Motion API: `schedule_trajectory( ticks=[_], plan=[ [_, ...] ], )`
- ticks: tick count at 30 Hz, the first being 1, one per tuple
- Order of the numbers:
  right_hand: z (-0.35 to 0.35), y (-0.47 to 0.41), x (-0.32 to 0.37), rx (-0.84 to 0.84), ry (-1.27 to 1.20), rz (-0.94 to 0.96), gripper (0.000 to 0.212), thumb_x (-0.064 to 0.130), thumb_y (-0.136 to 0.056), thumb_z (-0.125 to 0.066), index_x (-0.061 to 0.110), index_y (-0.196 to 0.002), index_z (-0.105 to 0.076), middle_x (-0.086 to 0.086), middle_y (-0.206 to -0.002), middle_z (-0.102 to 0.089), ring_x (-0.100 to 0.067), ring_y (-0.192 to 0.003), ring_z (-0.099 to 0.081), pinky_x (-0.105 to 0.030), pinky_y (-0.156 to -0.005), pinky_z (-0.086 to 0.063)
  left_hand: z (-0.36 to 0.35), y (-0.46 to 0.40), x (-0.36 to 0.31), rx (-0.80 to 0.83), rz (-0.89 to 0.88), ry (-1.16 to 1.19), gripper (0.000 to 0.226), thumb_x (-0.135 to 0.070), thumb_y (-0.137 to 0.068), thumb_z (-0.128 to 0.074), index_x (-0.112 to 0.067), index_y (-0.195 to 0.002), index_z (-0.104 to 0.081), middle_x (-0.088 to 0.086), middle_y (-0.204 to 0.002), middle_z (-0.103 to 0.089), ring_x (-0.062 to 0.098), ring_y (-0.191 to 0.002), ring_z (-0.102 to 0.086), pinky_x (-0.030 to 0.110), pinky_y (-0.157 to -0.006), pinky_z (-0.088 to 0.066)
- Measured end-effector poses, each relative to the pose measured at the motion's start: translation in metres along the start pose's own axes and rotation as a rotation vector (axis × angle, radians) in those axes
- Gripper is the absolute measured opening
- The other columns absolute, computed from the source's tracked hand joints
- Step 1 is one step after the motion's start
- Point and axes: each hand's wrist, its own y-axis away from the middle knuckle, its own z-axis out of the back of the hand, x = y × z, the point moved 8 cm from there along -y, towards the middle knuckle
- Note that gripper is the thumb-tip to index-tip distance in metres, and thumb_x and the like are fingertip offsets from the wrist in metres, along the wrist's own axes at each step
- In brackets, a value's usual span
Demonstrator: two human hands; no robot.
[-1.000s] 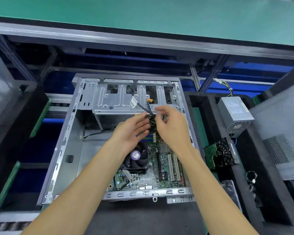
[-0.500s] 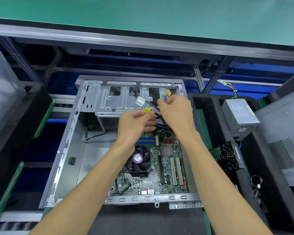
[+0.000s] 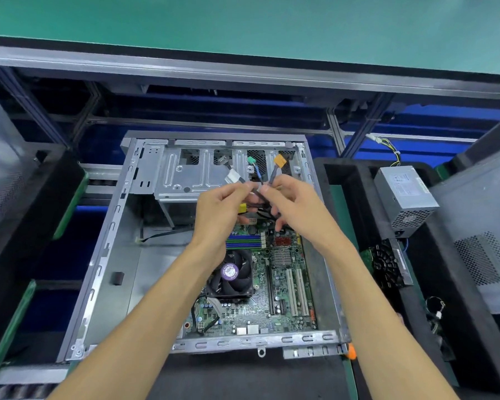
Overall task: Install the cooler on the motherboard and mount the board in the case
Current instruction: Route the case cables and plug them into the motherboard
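Motherboard (image 3: 280, 287) lies flat inside our open case (image 3: 104, 255), in its right half, long axis running from us toward the drive cage (image 3: 197, 174). One cooler (image 3: 231, 277) sits on it, fan facing up, near the board's left edge. We count four connectors on the loose cables (image 3: 260, 197): one green (image 3: 251, 160), one orange (image 3: 280, 160), one white (image 3: 232, 178), one yellow (image 3: 242, 208). Both our hands are raised over the board's far end, forearms converging. Our left hand (image 3: 220, 209) pinches the cables between thumb and forefinger; our right hand (image 3: 293, 202) pinches them too, just beside it. One power supply (image 3: 404, 194) rests on the right.
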Motion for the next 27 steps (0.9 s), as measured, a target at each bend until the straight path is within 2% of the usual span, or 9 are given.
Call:
schedule_trajectory(
  ticks=[2,5,7,11,13,17,21,24,27],
  plan=[
    [-0.001,0.0,-0.003,-0.013,0.062,-0.005,0.022,0.03,-0.101,-0.06,0.021,-0.083,-0.051,0.017,-0.055,-0.063,-0.016,-0.043,-0.052,-0.029,-0.046,-0.047,-0.004,-0.005,-0.005,0.011,0.009,-0.152,0.02,-0.025,-0.091,-0.066,-0.021,-0.076,-0.079,-0.004,-0.069,-0.072,0.007,-0.058,-0.064,0.018,-0.046,-0.044],
    [0.003,0.0,-0.009,-0.075,0.082,-0.047,0.025,0.035,-0.1,-0.061,0.017,-0.084,-0.051,0.012,-0.05,-0.061,-0.016,-0.037,-0.052,-0.029,-0.048,-0.043,-0.012,-0.008,-0.01,0.054,0.026,-0.313,0.024,-0.023,-0.091,-0.065,-0.014,-0.072,-0.076,-0.005,-0.061,-0.068,0.009,-0.053,-0.056,0.021,-0.044,-0.041],
    [0.006,0.0,-0.01,-0.107,0.047,-0.06,0.026,0.035,-0.099,-0.061,0.013,-0.087,-0.053,0.01,-0.05,-0.062,-0.016,-0.037,-0.054,-0.027,-0.044,-0.044,-0.012,-0.003,-0.022,0.033,-0.1,-0.364,0.027,-0.024,-0.092,-0.064,-0.015,-0.068,-0.075,-0.007,-0.06,-0.068,0.006,-0.051,-0.056,0.019,-0.049,-0.043],
    [0.011,-0.002,-0.008,-0.158,-0.035,-0.063,0.03,0.034,-0.1,-0.061,0.005,-0.096,-0.057,0.006,-0.055,-0.067,-0.02,-0.041,-0.06,-0.03,-0.046,-0.047,-0.013,0.012,-0.044,-0.025,-0.372,-0.385,0.02,-0.031,-0.092,-0.066,-0.022,-0.081,-0.079,-0.01,-0.071,-0.067,0.01,-0.077,-0.063,0.022,-0.07,-0.046],
    [0.014,-0.004,-0.006,-0.158,-0.118,-0.069,0.025,0.027,-0.099,-0.064,0.004,-0.092,-0.061,0.002,-0.059,-0.068,-0.022,-0.05,-0.061,-0.033,-0.046,-0.051,-0.014,0.018,-0.048,-0.023,-0.426,-0.397,0.015,-0.031,-0.091,-0.069,-0.022,-0.086,-0.08,-0.01,-0.07,-0.054,0.008,-0.074,-0.051,0.017,-0.066,-0.037],
    [0.014,-0.006,-0.004,-0.059,-0.187,-0.069,0.013,0.017,-0.099,-0.062,0.014,-0.089,-0.07,0.0,-0.074,-0.07,-0.015,-0.062,-0.062,-0.026,-0.047,-0.051,-0.01,0.023,-0.047,0.052,-0.408,-0.341,0.01,-0.027,-0.089,-0.071,-0.024,-0.089,-0.08,-0.018,-0.067,-0.051,0.0,-0.066,-0.044,0.011,-0.062,-0.033],
    [0.001,0.0,-0.003,0.147,-0.059,-0.044,0.03,0.008,-0.1,-0.048,0.021,-0.114,-0.07,0.005,-0.076,-0.063,-0.008,-0.065,-0.057,-0.024,-0.058,-0.053,-0.017,0.024,-0.064,0.021,-0.539,-0.524,0.011,-0.032,-0.086,-0.073,-0.027,-0.094,-0.079,-0.015,-0.096,-0.055,0.008,-0.1,-0.043,0.02,-0.087,-0.034],
    [0.002,0.004,0.001,0.189,0.031,0.015,0.023,0.015,-0.1,-0.053,0.032,-0.105,-0.069,0.013,-0.072,-0.066,-0.003,-0.061,-0.055,-0.018,-0.061,-0.05,-0.036,0.028,-0.08,0.088,-0.716,-0.689,0.011,-0.031,-0.085,-0.074,-0.027,-0.094,-0.079,-0.013,-0.114,-0.058,0.014,-0.113,-0.042,0.028,-0.097,-0.029],
    [0.002,0.009,-0.002,0.23,0.112,0.03,0.011,0.023,-0.093,-0.067,0.034,-0.097,-0.066,0.013,-0.084,-0.067,0.002,-0.069,-0.057,-0.016,-0.069,-0.047,-0.049,0.026,-0.088,0.131,-0.812,-0.907,0.013,-0.037,-0.087,-0.07,-0.028,-0.085,-0.08,-0.017,-0.103,-0.065,0.01,-0.105,-0.05,0.034,-0.095,-0.026]
  ],
)
